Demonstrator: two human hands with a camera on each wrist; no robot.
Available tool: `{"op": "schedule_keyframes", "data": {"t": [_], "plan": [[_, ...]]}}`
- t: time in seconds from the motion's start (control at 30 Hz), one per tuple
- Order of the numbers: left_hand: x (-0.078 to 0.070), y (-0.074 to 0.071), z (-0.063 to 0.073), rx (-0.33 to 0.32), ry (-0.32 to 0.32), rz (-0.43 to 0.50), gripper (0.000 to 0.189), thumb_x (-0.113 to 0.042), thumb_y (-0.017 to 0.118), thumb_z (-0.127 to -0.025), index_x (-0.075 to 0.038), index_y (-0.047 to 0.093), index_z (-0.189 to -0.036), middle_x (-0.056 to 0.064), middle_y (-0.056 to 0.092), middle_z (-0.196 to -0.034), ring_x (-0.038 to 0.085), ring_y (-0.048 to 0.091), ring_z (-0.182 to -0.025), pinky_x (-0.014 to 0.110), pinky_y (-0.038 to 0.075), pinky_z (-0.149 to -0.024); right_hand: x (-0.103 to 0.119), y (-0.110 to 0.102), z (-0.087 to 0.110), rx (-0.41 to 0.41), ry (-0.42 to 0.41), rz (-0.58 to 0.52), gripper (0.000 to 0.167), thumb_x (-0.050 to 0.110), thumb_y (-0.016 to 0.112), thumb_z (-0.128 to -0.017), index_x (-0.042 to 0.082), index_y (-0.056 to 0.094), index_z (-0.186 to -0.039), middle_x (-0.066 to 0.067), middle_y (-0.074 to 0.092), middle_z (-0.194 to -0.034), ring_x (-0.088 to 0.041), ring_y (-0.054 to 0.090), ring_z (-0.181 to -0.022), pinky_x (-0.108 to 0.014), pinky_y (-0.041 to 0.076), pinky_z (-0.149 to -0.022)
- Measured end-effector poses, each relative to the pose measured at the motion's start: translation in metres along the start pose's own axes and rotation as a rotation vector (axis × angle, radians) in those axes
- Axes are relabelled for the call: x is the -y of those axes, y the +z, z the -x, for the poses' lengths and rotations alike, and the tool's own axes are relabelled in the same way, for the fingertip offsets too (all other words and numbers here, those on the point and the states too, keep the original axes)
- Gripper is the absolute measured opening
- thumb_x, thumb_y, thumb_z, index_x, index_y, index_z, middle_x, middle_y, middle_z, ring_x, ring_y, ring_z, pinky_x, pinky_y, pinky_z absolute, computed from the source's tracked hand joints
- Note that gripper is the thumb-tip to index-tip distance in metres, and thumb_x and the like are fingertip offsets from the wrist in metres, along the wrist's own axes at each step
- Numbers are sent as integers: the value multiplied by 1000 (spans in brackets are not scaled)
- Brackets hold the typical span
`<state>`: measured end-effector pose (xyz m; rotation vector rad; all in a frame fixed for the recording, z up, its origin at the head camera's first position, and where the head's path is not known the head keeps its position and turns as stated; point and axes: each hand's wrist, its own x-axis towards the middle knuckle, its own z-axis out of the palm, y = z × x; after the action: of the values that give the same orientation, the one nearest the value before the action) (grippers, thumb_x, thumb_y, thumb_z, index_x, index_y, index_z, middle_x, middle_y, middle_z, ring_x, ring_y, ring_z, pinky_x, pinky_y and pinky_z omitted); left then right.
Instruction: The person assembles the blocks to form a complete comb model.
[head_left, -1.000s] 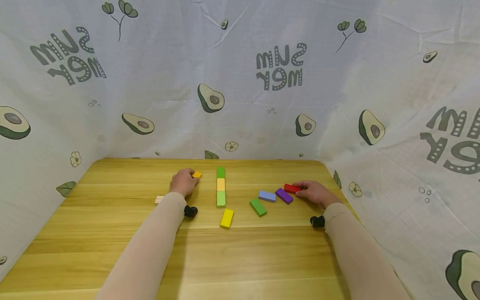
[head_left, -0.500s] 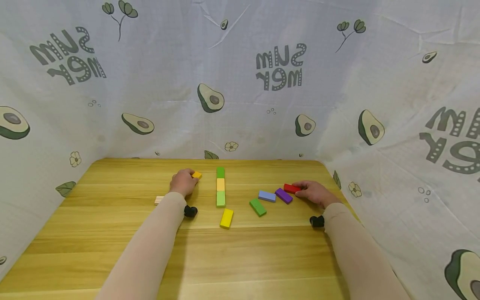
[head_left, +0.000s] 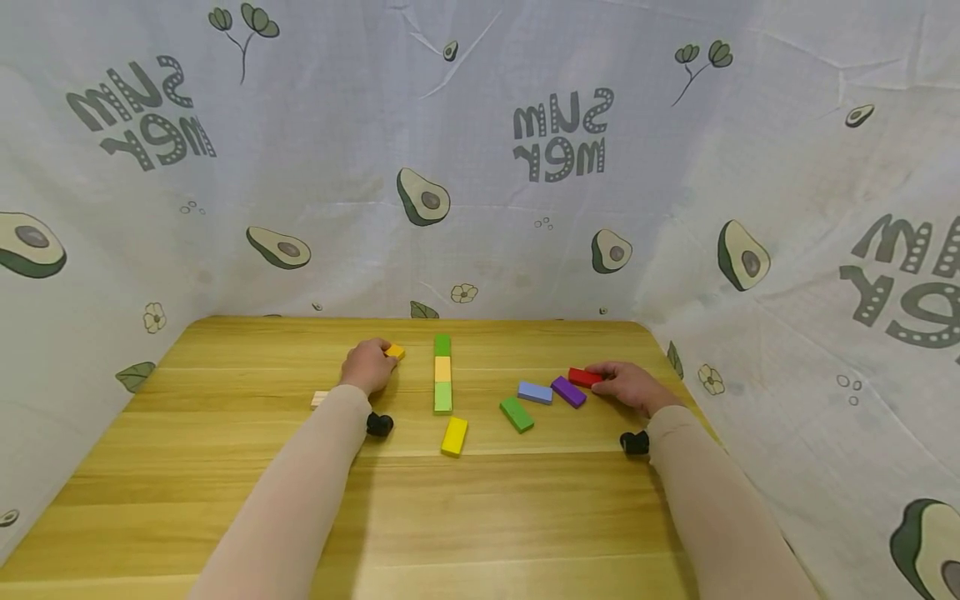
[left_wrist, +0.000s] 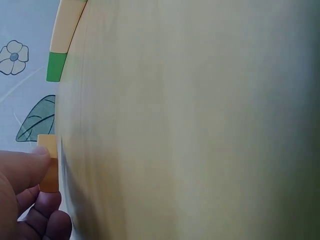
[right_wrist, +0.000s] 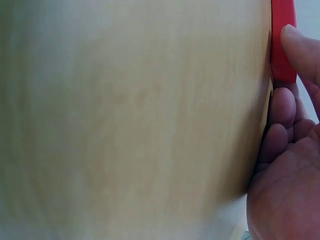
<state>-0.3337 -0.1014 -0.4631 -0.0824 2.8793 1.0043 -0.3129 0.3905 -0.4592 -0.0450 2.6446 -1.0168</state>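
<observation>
In the head view my left hand (head_left: 367, 367) is at the left of the table, pinching an orange block (head_left: 395, 352). The left wrist view shows the thumb on the side of that block (left_wrist: 48, 165) and curled fingers beyond it. My right hand (head_left: 632, 387), at the right, holds one end of a red block (head_left: 583, 377) lying on the table. In the right wrist view, the thumb presses along the red block (right_wrist: 283, 55), with the other fingers curled under its near end. Left of it lie a purple block (head_left: 568, 392) and a blue block (head_left: 535, 392).
Green, pale orange and light green blocks form a straight row (head_left: 442, 371) mid-table. Nearer are a yellow block (head_left: 453, 437) and a green block (head_left: 517, 414). A pale wood block (head_left: 318, 399) is partly hidden by the left sleeve. A printed cloth (head_left: 480, 250) borders the wooden table (head_left: 480, 517).
Both hands stay in place on their blocks. The whole head view shifts very slightly; no block visibly moves on the table.
</observation>
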Motion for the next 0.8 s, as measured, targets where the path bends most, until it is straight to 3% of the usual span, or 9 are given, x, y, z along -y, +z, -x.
{"op": "schedule_keyframes", "data": {"t": [0.2, 0.43, 0.8], "plan": [[-3, -5, 8, -3, 46, 0, 45, -22, 58, -109, -1, 57, -149, 21, 61, -148, 41, 59, -133, 55, 47, -115, 1, 0, 1, -5, -7, 9, 54, 21, 68, -102, 0, 55, -150, -33, 45, -157, -47, 47, -135, -63, 32, -120], [-4, -10, 15, 1, 90, 10, 46, -23, 59, -108, -2, 56, -149, 20, 60, -149, 39, 58, -134, 54, 47, -115, 2, 0, 2, -5, -26, 27, 53, 20, 67, -103, -1, 55, -150, -33, 48, -153, -41, 52, -126, -56, 40, -112], [-11, -26, 35, 14, 209, -22, 43, -20, 63, -107, -3, 59, -146, 18, 64, -142, 36, 60, -129, 52, 49, -113, 3, 1, 4, 1, -23, 6, 52, 19, 66, -103, -1, 54, -150, -33, 46, -156, -43, 49, -131, -58, 37, -117]]}}
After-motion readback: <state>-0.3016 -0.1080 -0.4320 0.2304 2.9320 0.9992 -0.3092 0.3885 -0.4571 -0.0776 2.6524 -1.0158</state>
